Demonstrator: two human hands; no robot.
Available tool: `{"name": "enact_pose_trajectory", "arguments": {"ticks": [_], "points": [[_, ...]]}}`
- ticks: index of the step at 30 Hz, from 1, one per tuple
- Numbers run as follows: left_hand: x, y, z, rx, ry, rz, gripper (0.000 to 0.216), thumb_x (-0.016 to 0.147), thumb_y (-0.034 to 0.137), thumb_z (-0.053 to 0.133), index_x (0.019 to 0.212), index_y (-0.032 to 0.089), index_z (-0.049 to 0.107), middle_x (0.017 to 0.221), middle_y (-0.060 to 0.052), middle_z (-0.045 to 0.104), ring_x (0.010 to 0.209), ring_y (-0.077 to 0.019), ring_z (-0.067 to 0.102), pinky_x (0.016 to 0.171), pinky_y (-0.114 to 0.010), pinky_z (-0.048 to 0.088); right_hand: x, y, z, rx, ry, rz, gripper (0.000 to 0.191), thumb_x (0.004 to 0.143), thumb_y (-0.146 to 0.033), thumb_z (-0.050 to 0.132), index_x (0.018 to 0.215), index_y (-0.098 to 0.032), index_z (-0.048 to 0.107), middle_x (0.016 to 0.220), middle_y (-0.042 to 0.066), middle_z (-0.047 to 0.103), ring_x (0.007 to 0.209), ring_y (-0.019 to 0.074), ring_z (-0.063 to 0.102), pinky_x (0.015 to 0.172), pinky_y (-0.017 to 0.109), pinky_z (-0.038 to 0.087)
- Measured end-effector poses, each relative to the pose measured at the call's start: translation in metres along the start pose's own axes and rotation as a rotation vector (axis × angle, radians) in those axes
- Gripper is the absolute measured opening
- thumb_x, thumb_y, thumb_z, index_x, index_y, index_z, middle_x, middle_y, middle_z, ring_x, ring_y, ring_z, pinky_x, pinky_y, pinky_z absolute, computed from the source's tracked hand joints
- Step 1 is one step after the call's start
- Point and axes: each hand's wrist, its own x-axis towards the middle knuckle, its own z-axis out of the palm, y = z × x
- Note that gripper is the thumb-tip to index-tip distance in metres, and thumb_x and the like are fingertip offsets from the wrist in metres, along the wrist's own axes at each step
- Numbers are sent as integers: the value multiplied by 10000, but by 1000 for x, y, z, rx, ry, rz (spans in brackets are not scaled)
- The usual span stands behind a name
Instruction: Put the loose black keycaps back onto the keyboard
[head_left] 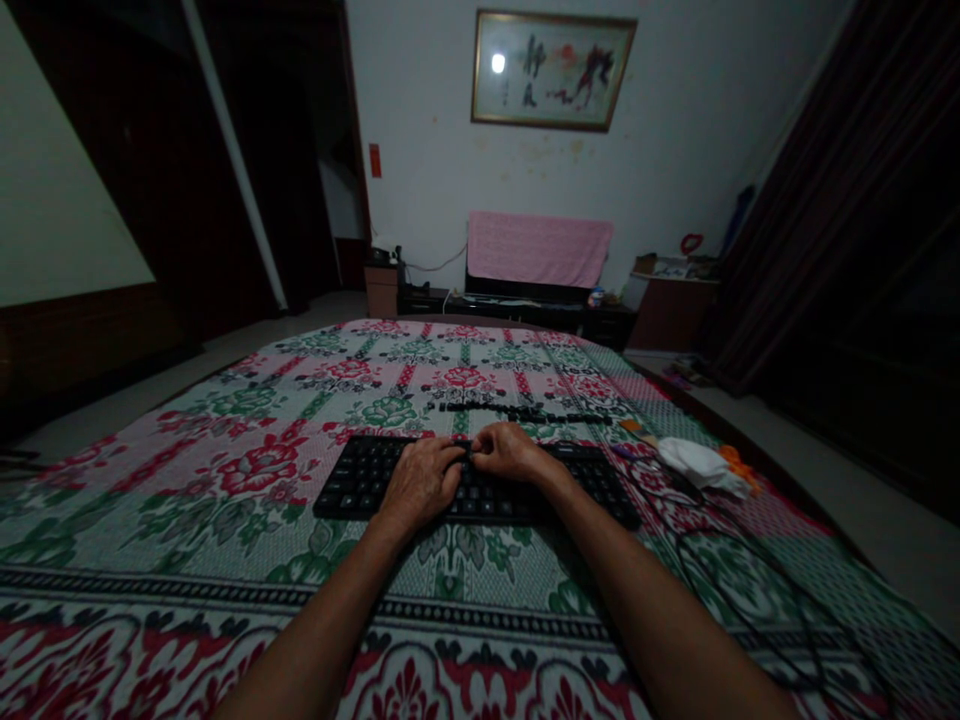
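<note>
A black keyboard (360,480) lies flat on a floral bedspread (225,470) in front of me. My left hand (420,482) rests on the middle of the keys, its fingers curled toward the top row. My right hand (511,452) sits just right of it at the keyboard's far edge, fingers bent and pinched. The fingertips of both hands meet over the top rows, and what they grip is too small and dark to make out. Beyond the keyboard lies a row of small black pieces (525,411) on the cover.
A white cloth (697,462) with orange bits beside it lies right of the keyboard. A black cable (739,575) loops over the cover at the right. Across the room are a low cabinet, a pink-draped screen (538,250) and a framed picture (551,68).
</note>
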Motion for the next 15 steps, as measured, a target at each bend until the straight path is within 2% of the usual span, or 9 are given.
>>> {"name": "enact_pose_trajectory", "arguments": {"ticks": [9,15], "points": [[-2,-3,3,37,-32,12,315,803,226,464,1087,290,585,1133,-42,562,1046,-198,487,900,-384,387,-1,0,-3,31,-25,-21,175,676,-265,521,701,-162,661,581,-13,590,533,86,482,483,188,279],[-1,-5,4,41,-26,24,310,811,235,450,1088,271,586,1128,-48,564,1044,-198,486,902,-382,385,-2,-2,-3,49,-10,-4,183,681,-268,517,718,-168,665,601,-10,601,539,85,496,489,184,287]]}}
